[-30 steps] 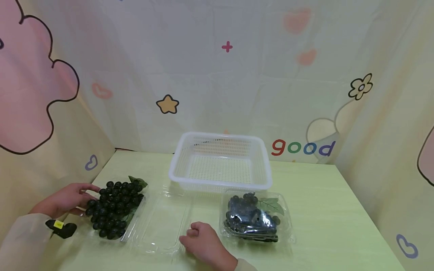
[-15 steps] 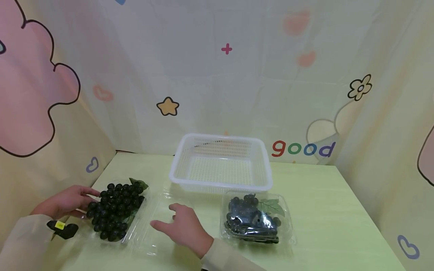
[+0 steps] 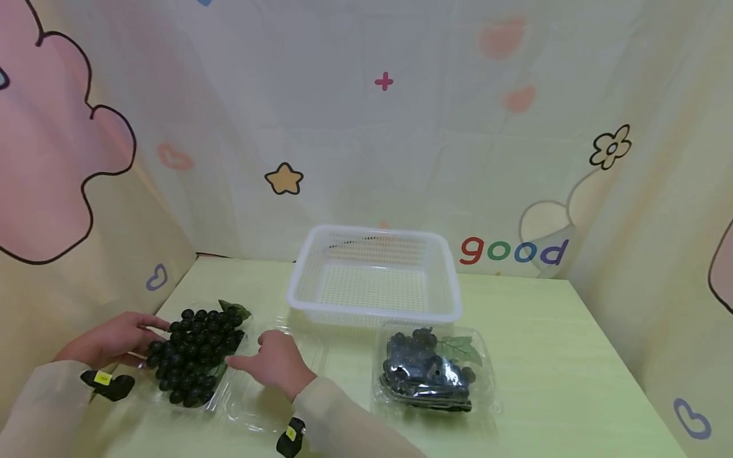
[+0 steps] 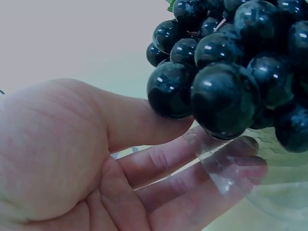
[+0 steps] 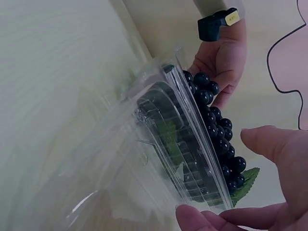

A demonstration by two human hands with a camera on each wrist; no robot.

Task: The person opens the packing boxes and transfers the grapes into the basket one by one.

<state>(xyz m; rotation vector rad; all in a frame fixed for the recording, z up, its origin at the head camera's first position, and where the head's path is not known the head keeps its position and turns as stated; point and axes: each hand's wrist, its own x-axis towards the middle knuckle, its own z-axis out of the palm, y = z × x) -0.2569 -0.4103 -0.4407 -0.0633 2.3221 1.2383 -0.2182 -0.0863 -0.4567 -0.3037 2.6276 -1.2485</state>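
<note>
A bunch of dark grapes (image 3: 195, 350) with green leaves fills a clear box (image 3: 220, 395), its transparent lid (image 3: 258, 407) lying open to the right. At the box's left side is my left hand (image 3: 117, 340); in the left wrist view its thumb (image 4: 159, 122) lies against the rim under the grapes (image 4: 224, 98), fingers behind the clear wall. My right hand (image 3: 277, 364) is over the lid beside the box's right wall. The right wrist view shows that hand's thumb (image 5: 262, 139) and fingers (image 5: 192, 219) spread apart by the box wall (image 5: 207, 139); contact is unclear.
A white perforated basket (image 3: 372, 315) stands at the back centre, against the patterned curtain (image 3: 366, 159). To the right, a closed clear box (image 3: 483, 381) holds more dark grapes and a leaf. The table (image 3: 544, 356) is pale green.
My right hand has moved left and away from me, from the lid's right edge to the grape box's right side, its fingers spreading. My left hand stays in place.
</note>
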